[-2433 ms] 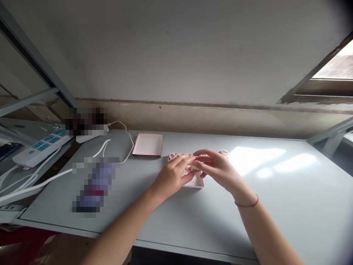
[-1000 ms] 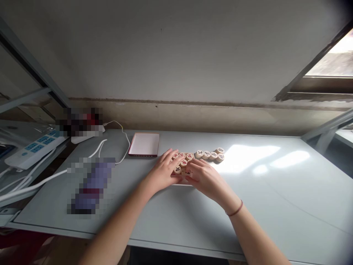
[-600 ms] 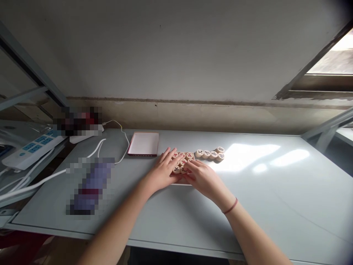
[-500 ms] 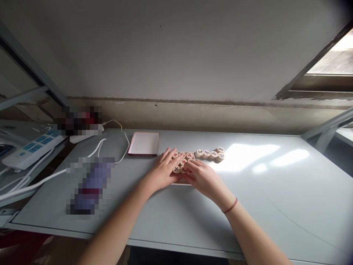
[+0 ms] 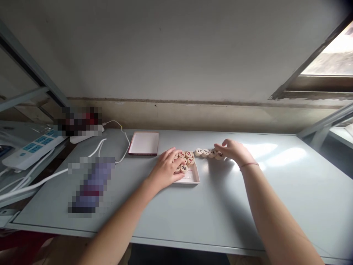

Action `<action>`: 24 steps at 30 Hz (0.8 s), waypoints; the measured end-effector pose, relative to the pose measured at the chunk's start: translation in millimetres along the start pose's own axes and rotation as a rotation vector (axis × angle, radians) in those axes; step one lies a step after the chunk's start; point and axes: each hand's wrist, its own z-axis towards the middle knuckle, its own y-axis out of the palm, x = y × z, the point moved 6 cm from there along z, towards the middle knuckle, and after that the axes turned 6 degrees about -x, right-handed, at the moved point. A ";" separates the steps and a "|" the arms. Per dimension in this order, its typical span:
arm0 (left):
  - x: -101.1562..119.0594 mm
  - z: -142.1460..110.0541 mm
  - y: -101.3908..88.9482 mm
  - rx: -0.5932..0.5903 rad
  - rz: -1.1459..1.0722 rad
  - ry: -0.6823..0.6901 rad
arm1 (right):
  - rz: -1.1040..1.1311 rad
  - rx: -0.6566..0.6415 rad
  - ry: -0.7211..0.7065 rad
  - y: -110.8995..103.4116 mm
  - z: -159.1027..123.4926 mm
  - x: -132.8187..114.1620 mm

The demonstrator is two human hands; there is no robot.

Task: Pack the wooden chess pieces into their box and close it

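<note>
In the head view, a shallow white square cardboard box (image 5: 193, 178) sits on a pale grey-blue smooth tabletop (image 5: 176, 217), with round pale wooden discs bearing red characters (image 5: 189, 154) packed in its far part and bare white floor showing at its near right corner. The left hand (image 5: 165, 166) lies over the box's left side, its fingers spread and unclenched across the discs; just by its fingertips, inside the box, is a round pale wooden disc with a black character (image 5: 184, 168). To the right of the box, a short row of round pale wooden discs with black characters (image 5: 206, 152) lies on the tabletop. The right hand (image 5: 229, 149), a thin dark reddish band (image 5: 249, 164) around its wrist, is at the row's far right end, fingers bent above the last disc; whether they grip it, I cannot tell. Beyond the box to the left, a shallow square lid with a white inside and dark red sides (image 5: 143, 143) lies upturned, near a thin white cable (image 5: 127, 139).
</note>
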 end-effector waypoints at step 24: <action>-3.8 -1.9 -2.0 0.076 -0.027 0.006 | -0.261 -0.108 -0.104 15.6 26.1 -19.1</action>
